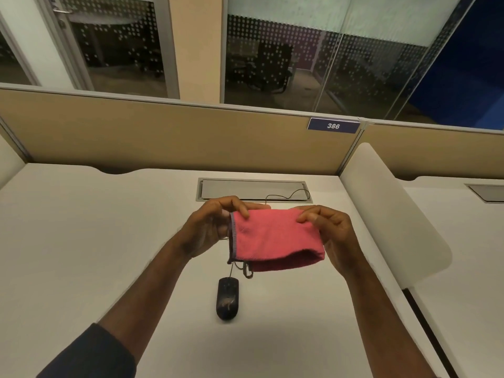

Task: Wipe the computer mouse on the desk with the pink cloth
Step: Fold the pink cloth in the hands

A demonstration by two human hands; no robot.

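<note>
Pink cloth held up over the worktop, mouse lying below it.

The white worktop (81, 241) lies bare around the black mouse (227, 298), hemmed by a tan partition (163, 137) behind and a white divider (392, 214) to the right. Left hand (207, 227) and right hand (332, 236) pinch the folded pink cloth (275, 241) by its top corners, fingers curled on it; the mouse's cable (289, 195) runs back to a grey hatch (253, 188).

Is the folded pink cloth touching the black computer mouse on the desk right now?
Apart. The head view shows the folded pink cloth held up by both hands, with bare white desk visible between its lower edge and the black computer mouse.
</note>
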